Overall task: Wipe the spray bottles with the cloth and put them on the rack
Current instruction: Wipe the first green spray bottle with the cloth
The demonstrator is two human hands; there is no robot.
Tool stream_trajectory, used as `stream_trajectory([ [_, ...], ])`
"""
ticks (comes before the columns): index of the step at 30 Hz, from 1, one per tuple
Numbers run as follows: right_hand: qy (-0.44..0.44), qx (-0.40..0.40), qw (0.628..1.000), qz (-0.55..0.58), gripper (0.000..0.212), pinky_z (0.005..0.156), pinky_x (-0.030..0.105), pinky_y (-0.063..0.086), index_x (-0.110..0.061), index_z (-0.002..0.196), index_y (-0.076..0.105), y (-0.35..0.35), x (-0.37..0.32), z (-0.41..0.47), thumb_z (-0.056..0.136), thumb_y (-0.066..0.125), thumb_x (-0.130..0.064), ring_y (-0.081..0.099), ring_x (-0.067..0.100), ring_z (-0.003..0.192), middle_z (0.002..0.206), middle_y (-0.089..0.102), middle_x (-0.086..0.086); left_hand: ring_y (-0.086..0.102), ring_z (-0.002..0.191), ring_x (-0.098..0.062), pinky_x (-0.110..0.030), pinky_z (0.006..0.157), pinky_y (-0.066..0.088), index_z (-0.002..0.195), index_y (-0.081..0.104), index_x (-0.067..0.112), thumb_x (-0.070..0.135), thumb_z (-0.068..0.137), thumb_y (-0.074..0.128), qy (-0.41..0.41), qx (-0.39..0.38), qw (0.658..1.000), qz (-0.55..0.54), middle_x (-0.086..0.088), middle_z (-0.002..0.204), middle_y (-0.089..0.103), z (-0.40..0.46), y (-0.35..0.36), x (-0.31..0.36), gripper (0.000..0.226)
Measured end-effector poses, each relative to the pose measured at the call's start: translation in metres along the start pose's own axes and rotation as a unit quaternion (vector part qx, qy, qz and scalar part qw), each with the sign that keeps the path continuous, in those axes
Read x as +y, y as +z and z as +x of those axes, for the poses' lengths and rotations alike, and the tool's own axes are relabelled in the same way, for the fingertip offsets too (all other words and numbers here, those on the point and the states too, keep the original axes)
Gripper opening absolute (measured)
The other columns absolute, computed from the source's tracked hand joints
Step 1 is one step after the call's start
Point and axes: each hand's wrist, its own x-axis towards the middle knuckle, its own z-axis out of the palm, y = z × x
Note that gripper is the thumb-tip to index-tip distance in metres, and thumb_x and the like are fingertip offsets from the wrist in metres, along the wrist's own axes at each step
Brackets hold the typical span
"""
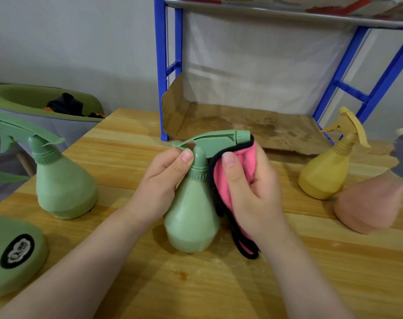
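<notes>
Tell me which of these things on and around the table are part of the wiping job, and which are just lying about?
Part of the job:
- green bottle in hand
- pink cloth
- second green bottle
- yellow bottle
- pink bottle
- blue rack, cardboard-lined
- left hand, right hand

Just lying about:
- green object with a black label
- green chair with dark clothes

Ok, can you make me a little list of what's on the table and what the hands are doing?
left hand: holds the middle green bottle by its neck
right hand: presses the pink cloth to that bottle's sprayer
other bottles: green bottle at left, yellow bottle and pink bottle at right, all upright on the wooden table
blue rack: cardboard-lined bottom shelf, no bottle on it
green object: lying at left edge
</notes>
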Motion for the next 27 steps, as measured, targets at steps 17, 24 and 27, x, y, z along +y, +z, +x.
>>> stream_trajectory([
  [17,0.353,-0.174,0.811,0.432,0.041,0.042,0.016,0.039,-0.002,0.099,0.053,-0.010,-0.019,0.012,0.091,0.054,-0.041,0.046,0.004,0.043,0.054,0.051,-0.004,0.066,0.073,-0.014,-0.024,0.068,0.053,0.082,0.075,0.020,0.023,0.097,0.034,-0.025,-0.024,0.996,-0.083,-0.001,0.079,0.071,0.004,-0.001,0.008,0.044],
  [24,0.350,-0.148,0.835,0.399,0.040,0.038,0.017,0.022,-0.020,0.063,0.067,-0.008,-0.012,0.017,0.089,0.052,-0.045,0.031,0.002,0.036,0.045,0.038,-0.009,0.064,0.078,-0.019,-0.028,0.072,0.052,0.085,0.074,0.012,0.031,0.099,0.042,-0.026,-0.031,0.997,-0.066,-0.005,0.082,0.069,0.007,-0.003,0.006,0.039],
  [27,0.373,-0.085,0.850,0.364,0.040,0.037,0.021,0.015,-0.024,0.049,0.060,-0.009,-0.013,0.019,0.078,0.061,-0.052,0.025,0.004,0.033,0.041,0.032,-0.007,0.065,0.087,-0.021,-0.033,0.079,0.052,0.091,0.076,0.017,0.036,0.097,0.050,-0.038,-0.026,0.997,-0.065,-0.005,0.088,0.071,0.007,0.000,0.004,0.033],
])
